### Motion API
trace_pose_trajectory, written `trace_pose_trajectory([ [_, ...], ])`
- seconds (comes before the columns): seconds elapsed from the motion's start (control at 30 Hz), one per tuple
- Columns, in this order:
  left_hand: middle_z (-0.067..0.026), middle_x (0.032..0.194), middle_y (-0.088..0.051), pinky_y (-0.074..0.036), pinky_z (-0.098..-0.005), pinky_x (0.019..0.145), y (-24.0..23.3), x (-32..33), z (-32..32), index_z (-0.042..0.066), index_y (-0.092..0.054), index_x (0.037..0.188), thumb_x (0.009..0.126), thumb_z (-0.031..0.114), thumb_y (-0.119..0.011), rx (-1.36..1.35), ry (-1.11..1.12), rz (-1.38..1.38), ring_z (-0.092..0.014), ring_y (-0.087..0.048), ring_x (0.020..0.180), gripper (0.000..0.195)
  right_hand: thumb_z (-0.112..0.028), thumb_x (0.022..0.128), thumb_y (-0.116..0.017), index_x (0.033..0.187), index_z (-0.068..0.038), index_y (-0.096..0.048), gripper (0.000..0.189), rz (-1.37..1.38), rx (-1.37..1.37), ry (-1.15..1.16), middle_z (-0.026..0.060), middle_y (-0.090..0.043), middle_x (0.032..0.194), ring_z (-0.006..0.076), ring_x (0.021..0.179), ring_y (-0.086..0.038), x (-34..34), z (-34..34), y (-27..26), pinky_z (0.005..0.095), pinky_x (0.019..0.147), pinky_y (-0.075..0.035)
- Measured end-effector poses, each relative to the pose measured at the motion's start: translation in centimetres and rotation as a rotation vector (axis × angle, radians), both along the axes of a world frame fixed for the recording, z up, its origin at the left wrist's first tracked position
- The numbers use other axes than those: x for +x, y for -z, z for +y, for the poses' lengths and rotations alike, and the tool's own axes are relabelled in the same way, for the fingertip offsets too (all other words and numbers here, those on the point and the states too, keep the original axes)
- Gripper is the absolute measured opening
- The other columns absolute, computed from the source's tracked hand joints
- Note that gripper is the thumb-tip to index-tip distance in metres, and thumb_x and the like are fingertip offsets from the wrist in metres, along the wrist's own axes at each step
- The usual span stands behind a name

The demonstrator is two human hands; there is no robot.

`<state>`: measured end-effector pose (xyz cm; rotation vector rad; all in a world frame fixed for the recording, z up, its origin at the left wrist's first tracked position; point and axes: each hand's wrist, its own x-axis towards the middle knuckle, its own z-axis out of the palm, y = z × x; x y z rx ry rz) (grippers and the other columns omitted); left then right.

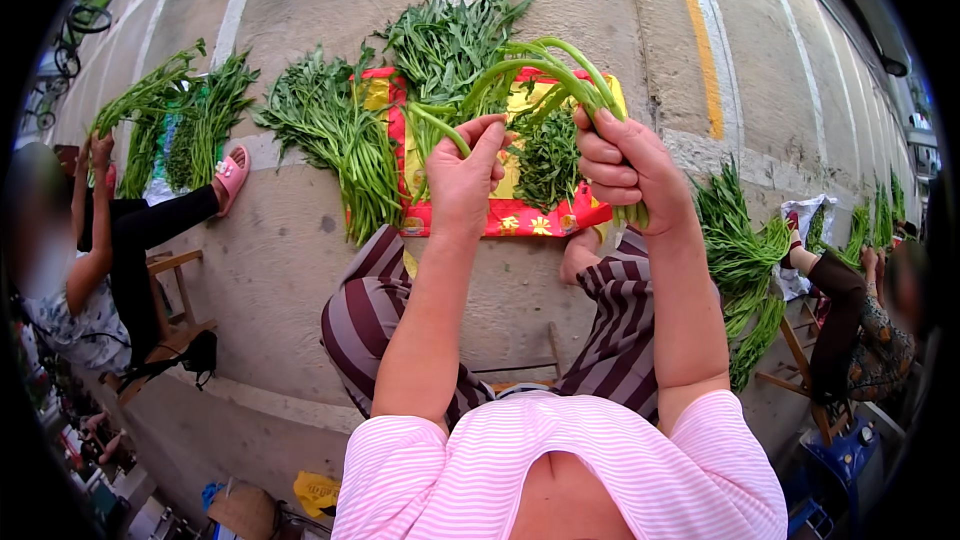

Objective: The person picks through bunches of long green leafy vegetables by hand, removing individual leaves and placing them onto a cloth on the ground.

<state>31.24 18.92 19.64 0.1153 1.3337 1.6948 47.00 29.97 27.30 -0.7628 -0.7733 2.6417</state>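
My right hand [630, 169] is closed around a bunch of long green leafy-vegetable stems [574, 79], probably water spinach, which arch up and over to the left. Between thumb and fingers my left hand [469, 180] pinches a single green stem [442, 126]. Both hands are above a red and yellow printed sack [517, 223] spread on the pavement. Shorter leafy pieces [544, 165] lie on the sack below my right hand. One pile of long greens [337, 146] rests at the sack's left, and another pile [454, 45] overlaps its far edge.
To the left, a seated person [82, 277] holds up greens, a pink sandal [234, 172] on one foot. Another seated person [862, 322] is at the right, near more piled greens [739, 232]. A yellow bag [316, 491] lies behind me at the left. White lines [244, 0] cross the pavement.
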Motion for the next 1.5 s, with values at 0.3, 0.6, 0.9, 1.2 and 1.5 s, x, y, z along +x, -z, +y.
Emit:
trace_pose_trajectory([
  [0.3,-0.0068,0.097,-0.067,-0.032,-0.0159,0.042,-0.9,-1.3,-0.2,0.004,-0.061,0.111,0.095,0.027,-0.063,0.209,-0.040,-0.390,-0.002,-0.044,0.053,0.027,-0.025,0.104,-0.044,0.111,-0.004,-0.054,0.024,-0.038,-0.068,-0.149,-0.0072,-0.037,0.070,-0.0012,0.050,-0.030,-0.7,-1.8,0.5,0.0140,0.038,-0.024],
  [0.6,-0.0030,0.099,-0.067,-0.031,-0.0164,0.043,-0.1,-2.9,-0.7,0.006,-0.062,0.105,0.099,0.020,-0.057,0.474,-0.187,-0.663,-0.003,-0.040,0.056,0.016,-0.027,0.105,-0.044,0.108,-0.007,-0.055,0.023,-0.018,-0.152,-0.290,-0.0077,-0.035,0.067,-0.0003,0.048,-0.026,-0.9,-3.5,1.2,0.0154,0.038,-0.022],
  [0.9,-0.0070,0.092,-0.069,-0.032,-0.0153,0.041,-0.4,-2.5,-0.5,0.006,-0.064,0.099,0.093,0.018,-0.066,0.264,-0.178,-0.492,-0.002,-0.047,0.054,0.014,-0.024,0.104,-0.043,0.108,-0.006,-0.054,0.021,-0.008,-0.179,-0.134,-0.0069,-0.037,0.069,-0.0006,0.049,-0.028,-0.3,-2.9,1.1,0.0150,0.038,-0.024],
  [1.2,-0.0091,0.087,-0.072,-0.036,-0.0155,0.043,-0.9,-1.6,-0.3,0.002,-0.065,0.100,0.088,0.008,-0.069,0.041,0.068,-0.079,-0.002,-0.051,0.052,0.014,-0.022,0.104,-0.043,0.108,-0.004,-0.053,0.021,0.005,-0.103,0.080,-0.0061,-0.039,0.071,-0.0007,0.050,-0.030,0.5,-0.9,1.0,0.0146,0.039,-0.027],
  [1.5,-0.0075,0.090,-0.071,-0.034,-0.0149,0.043,-0.8,-1.1,-0.3,0.001,-0.065,0.109,0.090,0.011,-0.069,-0.043,0.105,0.001,-0.001,-0.048,0.054,0.023,-0.022,0.104,-0.044,0.109,-0.004,-0.052,0.021,0.007,-0.071,0.080,-0.0060,-0.039,0.071,-0.0009,0.049,-0.031,0.9,-0.2,0.7,0.0146,0.039,-0.027],
])
